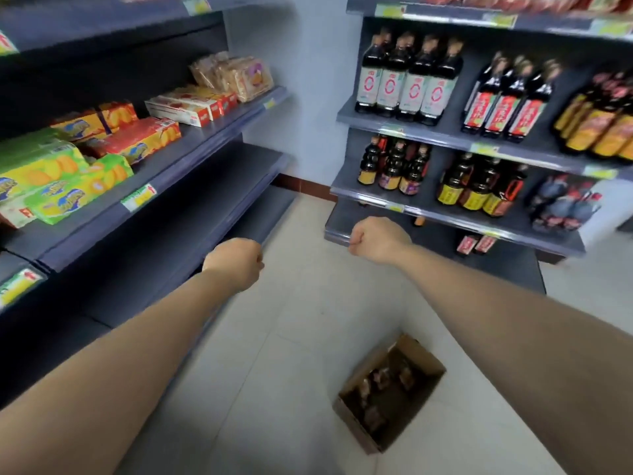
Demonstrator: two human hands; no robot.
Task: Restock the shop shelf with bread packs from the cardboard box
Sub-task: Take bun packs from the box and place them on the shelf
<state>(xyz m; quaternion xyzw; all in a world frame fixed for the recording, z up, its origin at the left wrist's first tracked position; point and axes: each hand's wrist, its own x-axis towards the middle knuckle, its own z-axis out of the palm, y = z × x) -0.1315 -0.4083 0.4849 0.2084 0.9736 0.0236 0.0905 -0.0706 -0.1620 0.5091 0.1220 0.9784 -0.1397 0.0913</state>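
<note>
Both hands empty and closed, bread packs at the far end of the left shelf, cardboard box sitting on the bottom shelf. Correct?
Not quite: in the head view the cardboard box sits on the floor tiles in the aisle, not on a shelf. The rest holds: left hand and right hand are closed and empty, bread packs at the left shelf's far end.

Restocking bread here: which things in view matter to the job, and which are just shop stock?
Job: cardboard box on the floor, packs inside it, bread packs on the left shelf, both empty fists.
Not the job: biscuit boxes, sauce bottles.
</note>
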